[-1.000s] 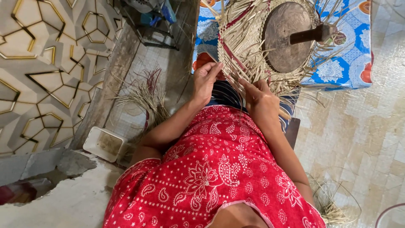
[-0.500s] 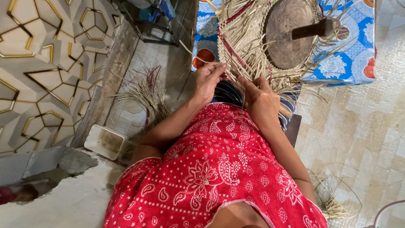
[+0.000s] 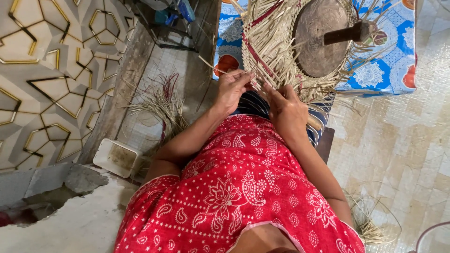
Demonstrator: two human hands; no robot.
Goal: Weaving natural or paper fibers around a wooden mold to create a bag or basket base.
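both hands (image 3: pixel 260 96) pinch loose strips at the straw weaving's (image 3: pixel 276 51) near edge.

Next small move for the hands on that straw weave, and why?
Probably the left hand tucks the loose strand it pinches into the woven straw piece, while the right hand holds the edge steady. Both hands are at the near edge, where unwoven ends stick out.
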